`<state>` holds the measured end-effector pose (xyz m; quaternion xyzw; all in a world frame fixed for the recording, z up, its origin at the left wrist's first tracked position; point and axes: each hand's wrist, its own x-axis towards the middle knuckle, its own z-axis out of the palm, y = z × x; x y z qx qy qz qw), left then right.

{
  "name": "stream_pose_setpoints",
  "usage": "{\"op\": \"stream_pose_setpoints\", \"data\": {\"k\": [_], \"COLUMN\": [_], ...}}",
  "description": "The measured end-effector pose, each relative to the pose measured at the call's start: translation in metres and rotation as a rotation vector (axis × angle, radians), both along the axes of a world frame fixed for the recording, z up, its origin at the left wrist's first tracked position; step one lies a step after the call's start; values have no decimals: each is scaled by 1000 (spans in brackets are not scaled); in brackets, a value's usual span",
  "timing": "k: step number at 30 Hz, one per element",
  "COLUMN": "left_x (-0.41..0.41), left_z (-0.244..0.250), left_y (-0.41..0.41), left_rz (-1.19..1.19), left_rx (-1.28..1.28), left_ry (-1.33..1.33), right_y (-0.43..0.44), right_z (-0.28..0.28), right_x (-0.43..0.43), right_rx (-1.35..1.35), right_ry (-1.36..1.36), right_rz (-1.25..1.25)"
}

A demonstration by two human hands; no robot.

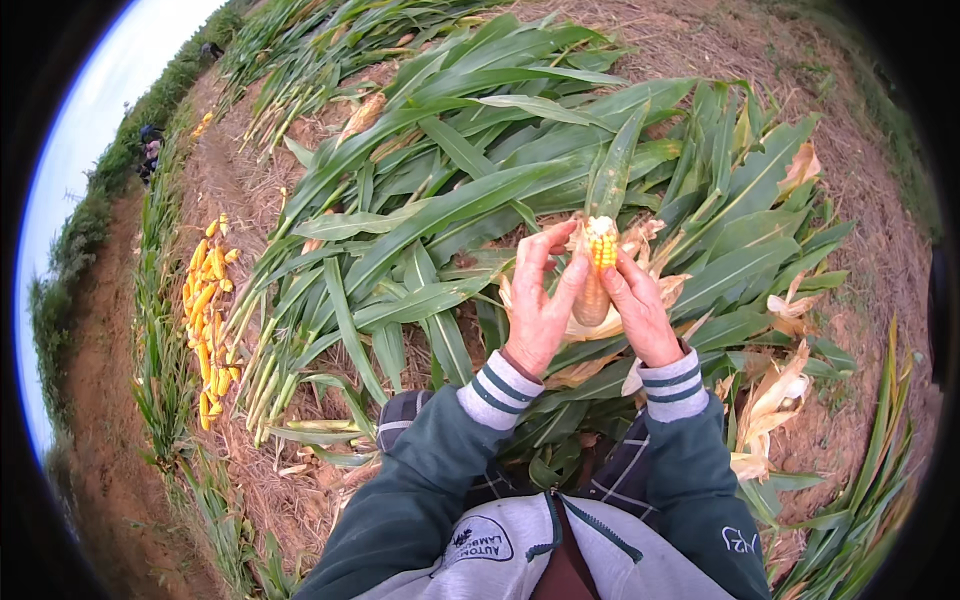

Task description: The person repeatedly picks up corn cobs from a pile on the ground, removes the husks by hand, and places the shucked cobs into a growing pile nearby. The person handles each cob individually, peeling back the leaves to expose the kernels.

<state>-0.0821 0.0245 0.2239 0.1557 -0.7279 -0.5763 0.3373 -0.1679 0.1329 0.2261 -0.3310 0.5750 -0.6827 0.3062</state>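
Note:
An ear of corn (603,247) is held up before me, its husk partly peeled so that yellow kernels show at the upper end. The lower part of the ear is still wrapped in pale husk (592,302). My left hand (541,294) grips its left side, thumb against the husk and fingers curled at the peeled part. From the right, my right hand (639,309) pinches it with the thumb just below the bare kernels. Loose dry husk leaves (654,259) spread behind and beside the ear. Some of my fingers are hidden behind it.
Cut green corn stalks (450,195) lie in a thick layer around my hands. A pile of husked yellow ears (206,319) lies on the soil to the left. Discarded dry husks (772,405) are on the right. A person (150,152) is far off at upper left.

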Motion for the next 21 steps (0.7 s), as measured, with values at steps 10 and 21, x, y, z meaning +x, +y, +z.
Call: {"op": "stream_pose_setpoints", "data": {"k": [10,21], "left_x": [-5,-14], "left_z": [-3,-16], "left_y": [5,-1], "left_rz": [16,53], "left_rx": [800,1129], "left_ry": [206,457], "right_y": [-16,-26], "right_z": [-13,-25], "right_x": [27,24], "right_rx": [3,-99], "right_ry": [153,-104], "right_rz": [-221,-236]}}
